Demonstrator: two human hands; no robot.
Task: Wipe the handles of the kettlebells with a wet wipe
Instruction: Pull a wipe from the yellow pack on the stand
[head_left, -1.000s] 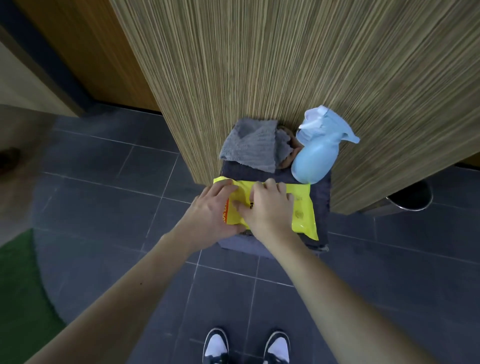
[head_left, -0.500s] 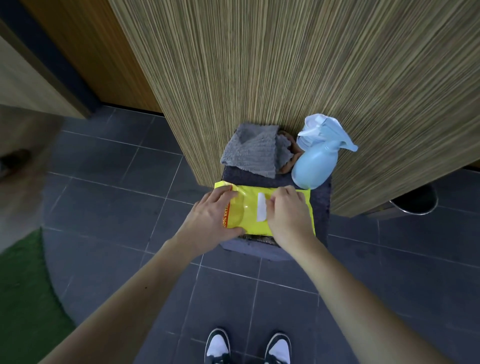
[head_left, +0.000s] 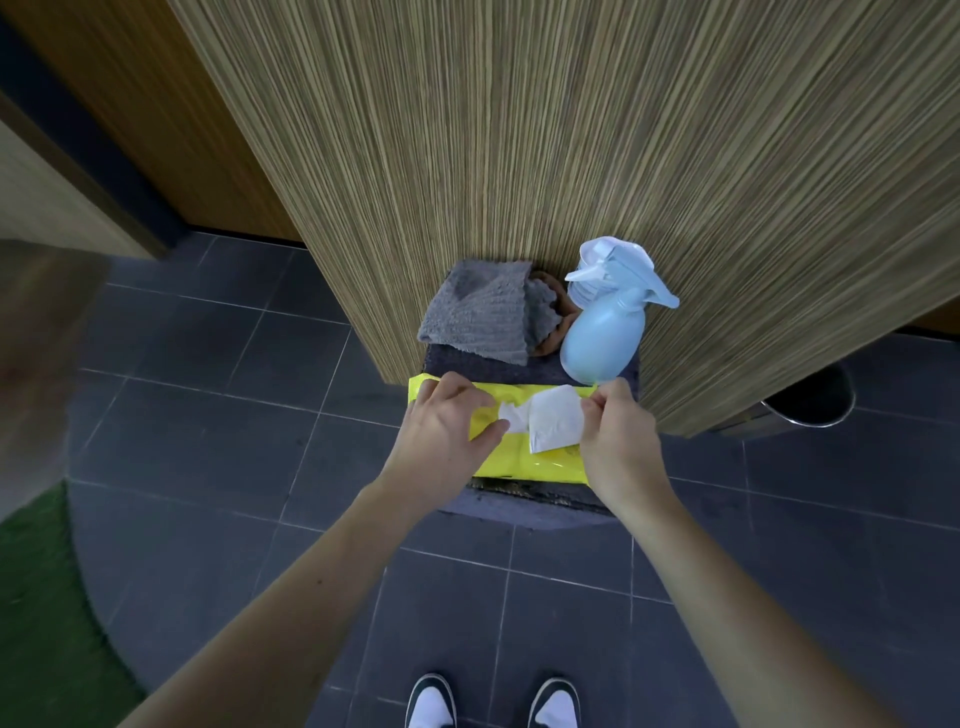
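A yellow wet wipe pack (head_left: 524, 462) lies on a dark padded stool (head_left: 530, 506) against a striped wooden panel. My left hand (head_left: 441, 431) grips the pack's left end and holds it down. My right hand (head_left: 618, 441) pinches the pack's white resealable flap (head_left: 556, 423), which is peeled back to the right. A crumpled white wipe (head_left: 511, 415) pokes out of the opening beside my left thumb. No kettlebell is in view.
Behind the pack on the stool sit a folded grey cloth (head_left: 478, 317) and a light blue spray bottle (head_left: 602, 338). A metal bin (head_left: 815, 405) stands to the right by the panel. Green turf (head_left: 41, 597) edges the dark tiled floor on the left.
My right hand has pulled the flap further to the right, so the opening and a wipe now show. My left hand has stayed on the pack's left end.
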